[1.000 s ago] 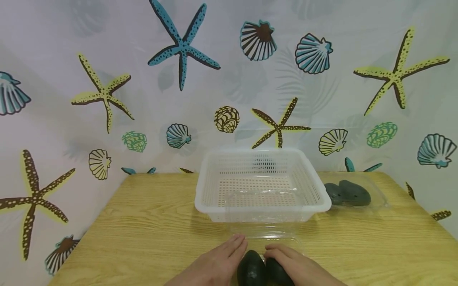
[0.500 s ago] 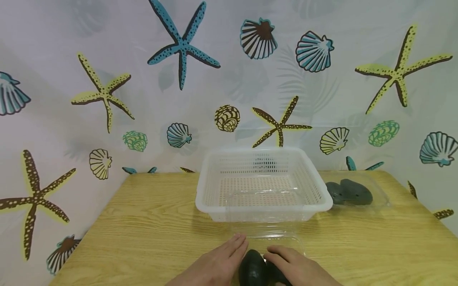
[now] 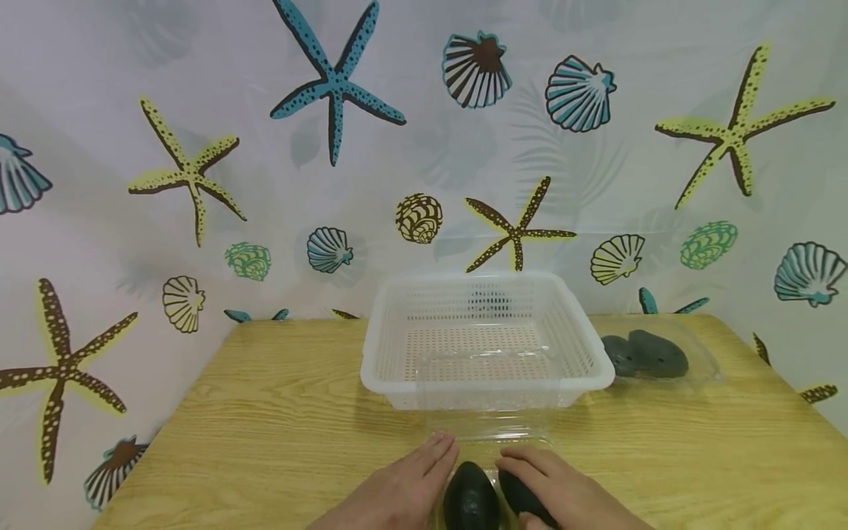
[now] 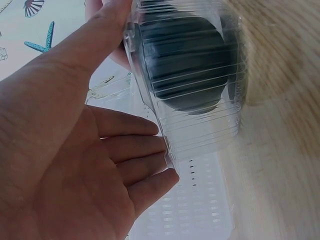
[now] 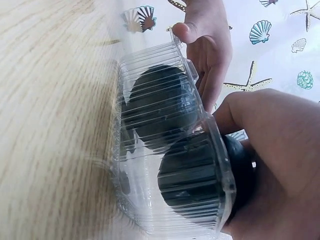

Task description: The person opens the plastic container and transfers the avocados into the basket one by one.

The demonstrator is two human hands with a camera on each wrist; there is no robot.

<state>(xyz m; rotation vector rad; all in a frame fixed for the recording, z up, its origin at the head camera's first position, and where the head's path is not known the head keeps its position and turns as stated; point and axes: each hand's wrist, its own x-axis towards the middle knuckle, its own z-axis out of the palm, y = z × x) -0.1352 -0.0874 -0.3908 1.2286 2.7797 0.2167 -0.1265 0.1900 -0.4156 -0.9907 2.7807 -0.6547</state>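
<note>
A clear ribbed plastic clamshell box [image 4: 200,131] lies at the table's front, its lid [image 3: 486,425] raised against the basket. Inside it, on the left, sits a dark green avocado [image 3: 471,500]. My right hand [image 3: 563,489] grips a second avocado [image 3: 519,495], its fingers curled over the top. The right wrist view shows this fruit [image 5: 242,172] partly down in the box and partly above the rim. My left hand [image 3: 407,482] rests along the box's left side, fingers fairly straight, fingertips [image 4: 167,177] at the rim.
Behind the lid stands a white perforated plastic basket [image 3: 372,346]. To its right, another clear plastic box [image 3: 704,361] holds dark rounded items [image 3: 652,355]. A curtain [image 3: 371,199] printed with starfish and shells hangs behind the wooden table [image 3: 278,412].
My right hand and its avocado have shifted slightly right, so a wider gap shows between the two avocados. My left hand has stayed at the box's side.
</note>
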